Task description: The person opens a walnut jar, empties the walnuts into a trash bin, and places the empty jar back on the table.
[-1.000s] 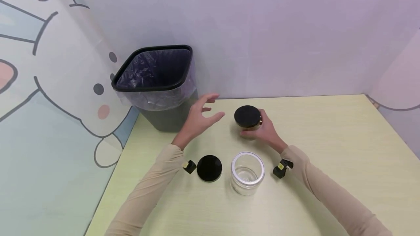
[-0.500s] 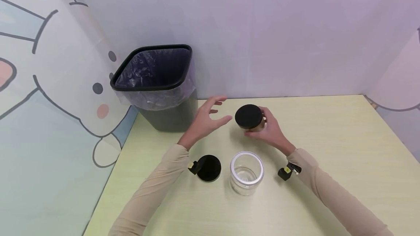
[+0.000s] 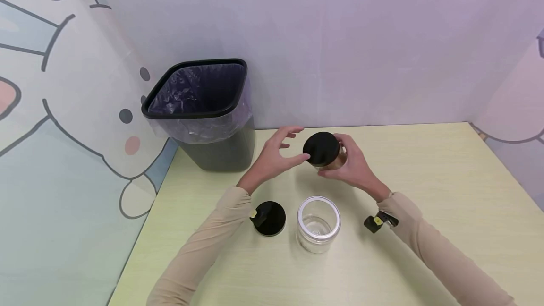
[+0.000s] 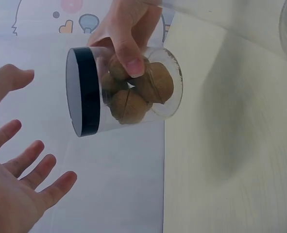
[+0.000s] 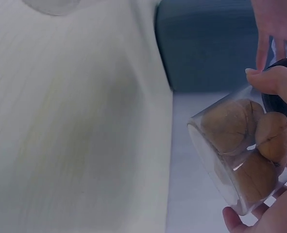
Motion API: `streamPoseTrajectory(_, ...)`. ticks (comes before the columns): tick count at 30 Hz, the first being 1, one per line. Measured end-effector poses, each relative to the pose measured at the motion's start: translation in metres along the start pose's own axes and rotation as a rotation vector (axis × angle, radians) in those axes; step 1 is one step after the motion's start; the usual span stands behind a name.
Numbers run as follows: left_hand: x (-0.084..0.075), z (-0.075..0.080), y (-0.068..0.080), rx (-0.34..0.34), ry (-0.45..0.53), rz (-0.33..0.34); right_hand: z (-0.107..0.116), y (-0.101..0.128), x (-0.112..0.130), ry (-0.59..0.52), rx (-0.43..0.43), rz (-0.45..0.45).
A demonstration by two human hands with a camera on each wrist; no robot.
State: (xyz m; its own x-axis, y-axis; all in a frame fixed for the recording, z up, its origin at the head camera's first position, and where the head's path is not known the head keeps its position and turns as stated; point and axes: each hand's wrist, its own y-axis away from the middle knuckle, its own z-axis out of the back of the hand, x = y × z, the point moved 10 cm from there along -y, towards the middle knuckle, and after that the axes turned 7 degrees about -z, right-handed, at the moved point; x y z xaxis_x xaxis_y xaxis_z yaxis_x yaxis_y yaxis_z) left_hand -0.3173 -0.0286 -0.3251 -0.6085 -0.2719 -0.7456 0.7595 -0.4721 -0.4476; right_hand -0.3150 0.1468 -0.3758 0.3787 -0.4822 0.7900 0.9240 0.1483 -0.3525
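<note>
A pale wooden table (image 3: 425, 192) meets a lilac wall beside a lined bin (image 3: 204, 107). The right hand (image 3: 354, 166) clasps a walnut jar (image 3: 325, 152) off the table; the left hand (image 3: 272, 157), fingers spread, holds nothing. The jar's far side is hidden.

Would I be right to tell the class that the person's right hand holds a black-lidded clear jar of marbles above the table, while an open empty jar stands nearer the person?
Not quite: the jar in the right hand holds walnuts, not marbles, as the left wrist view shows. The rest stands: its lid is black, and the open empty jar stands nearer the person.
</note>
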Motion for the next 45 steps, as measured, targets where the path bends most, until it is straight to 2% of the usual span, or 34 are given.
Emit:
streamPoseTrajectory(9, -0.004, -0.007, -0.002, 0.020, 0.008, -0.021, 0.006, 0.000, 0.025, 0.050, 0.008, 0.067)
streamPoseTrajectory(18, -0.009, -0.018, -0.002, 0.064, 0.042, -0.050, 0.006, 0.000, 0.044, 0.181, 0.013, 0.105)
streamPoseTrajectory(27, -0.011, -0.023, -0.001, 0.109, -0.014, -0.077, 0.004, 0.002, 0.063, 0.314, 0.021, 0.141)
streamPoseTrajectory(32, -0.015, -0.021, 0.001, 0.125, -0.034, -0.100, 0.001, 0.005, 0.071, 0.342, 0.030, 0.186)
streamPoseTrajectory(36, -0.019, -0.016, 0.002, 0.111, -0.049, -0.135, 0.000, 0.007, 0.074, 0.325, 0.066, 0.208)
streamPoseTrajectory(38, -0.022, -0.013, 0.001, 0.103, -0.047, -0.155, -0.001, 0.006, 0.074, 0.274, 0.124, 0.201)
streamPoseTrajectory(42, -0.027, -0.008, 0.001, 0.099, -0.018, -0.188, -0.004, 0.004, 0.066, 0.122, 0.271, 0.124)
streamPoseTrajectory(45, -0.028, -0.008, 0.002, 0.101, 0.002, -0.204, -0.005, 0.004, 0.060, 0.061, 0.322, 0.072)
